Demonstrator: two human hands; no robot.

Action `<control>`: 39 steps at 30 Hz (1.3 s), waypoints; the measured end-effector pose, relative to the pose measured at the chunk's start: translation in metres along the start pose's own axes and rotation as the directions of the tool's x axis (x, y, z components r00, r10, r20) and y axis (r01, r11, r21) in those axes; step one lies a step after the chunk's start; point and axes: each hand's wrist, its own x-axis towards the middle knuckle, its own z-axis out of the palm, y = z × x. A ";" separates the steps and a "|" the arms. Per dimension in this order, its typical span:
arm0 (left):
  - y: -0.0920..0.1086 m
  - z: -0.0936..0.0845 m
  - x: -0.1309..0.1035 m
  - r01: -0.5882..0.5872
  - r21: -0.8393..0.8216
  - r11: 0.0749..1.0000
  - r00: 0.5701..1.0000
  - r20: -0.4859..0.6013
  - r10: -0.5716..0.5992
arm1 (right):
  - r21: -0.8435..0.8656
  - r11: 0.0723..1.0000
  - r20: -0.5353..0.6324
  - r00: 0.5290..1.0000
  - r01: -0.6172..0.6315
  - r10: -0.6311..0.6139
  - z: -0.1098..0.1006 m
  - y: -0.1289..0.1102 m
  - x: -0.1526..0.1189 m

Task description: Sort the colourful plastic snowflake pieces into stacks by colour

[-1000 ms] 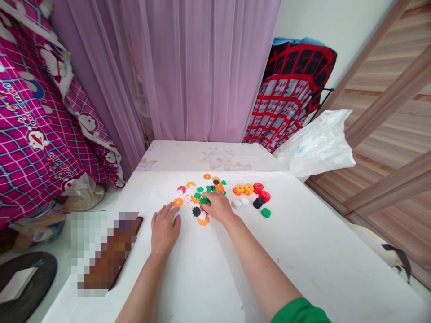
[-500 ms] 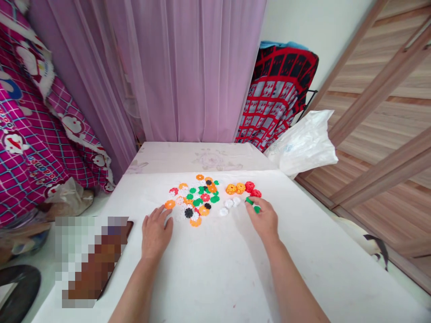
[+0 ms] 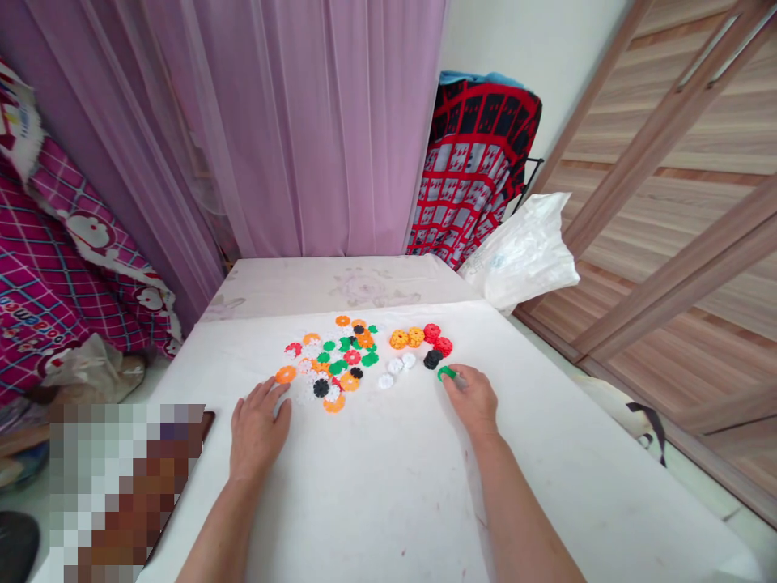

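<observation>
My right hand (image 3: 477, 401) rests at the right end of a group of small notched plastic discs, its thumb and fingertips pinched on a green disc (image 3: 447, 372). Just left of those fingertips lie black discs (image 3: 433, 359). Red discs (image 3: 443, 346) and orange discs (image 3: 399, 339) sit in small piles behind, with white discs (image 3: 394, 366) in front of the orange ones. My left hand (image 3: 261, 421) lies open on the table, fingers spread, its fingertips by an orange disc (image 3: 285, 374) at the left edge of a mixed heap. That heap holds white, green, red, black and orange discs.
A white cloth covers the table (image 3: 340, 502). At the left edge lies a pixelated dark-rimmed flat object (image 3: 139, 494). A white plastic bag (image 3: 522, 255) hangs by the far right corner, in front of a red patterned cloth (image 3: 461, 178). Wooden wardrobe doors (image 3: 668, 202) stand at right.
The view has turned slightly right. My right hand has moved the green disc a little toward me and right, onto the spot of another green one, uncovering the black discs. My left hand stays put.
</observation>
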 end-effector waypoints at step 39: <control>0.007 0.001 -0.003 -0.010 -0.013 1.000 1.000 -0.006 0.010 | 0.176 0.800 0.521 0.635 0.573 -0.570 0.049 -0.147 -0.022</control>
